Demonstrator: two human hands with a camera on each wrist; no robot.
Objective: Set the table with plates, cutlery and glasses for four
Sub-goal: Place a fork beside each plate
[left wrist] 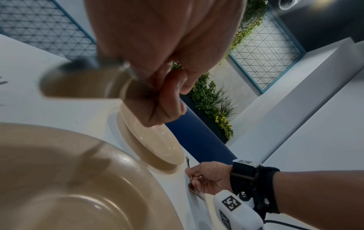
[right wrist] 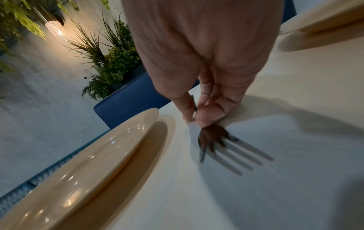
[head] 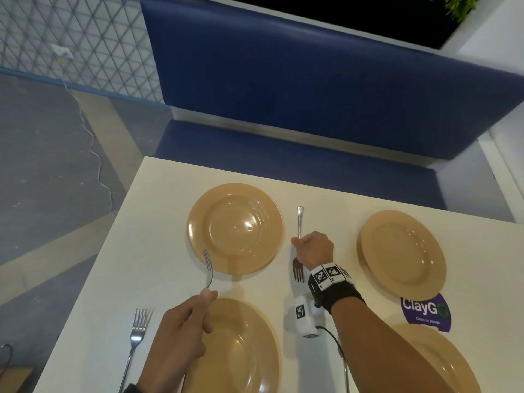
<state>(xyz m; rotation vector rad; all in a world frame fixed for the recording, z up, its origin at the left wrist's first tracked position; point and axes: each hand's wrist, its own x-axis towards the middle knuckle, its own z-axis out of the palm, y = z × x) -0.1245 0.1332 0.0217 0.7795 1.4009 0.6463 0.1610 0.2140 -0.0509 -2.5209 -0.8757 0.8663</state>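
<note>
Nearby, sticker [head: 426,312]; blue bench [head: 297,89] beyond

Restaurant or canteen dining area, indicated by blue padded booth bench [head: 312,89], cream table [head: 170,222], "ClayGo" clean-up sticker [head: 425,312], planter greenery [left wrist: 214,105] and lattice partitions [head: 73,43].

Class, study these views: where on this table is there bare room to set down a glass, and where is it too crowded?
Free: the bare table left of the far-left plate, and the strip along the far edge behind it. Crowded: the gap between the far-left plate and the far-right plate, where the right hand pinches a fork; also the near-left plate, under the left hand.
</note>
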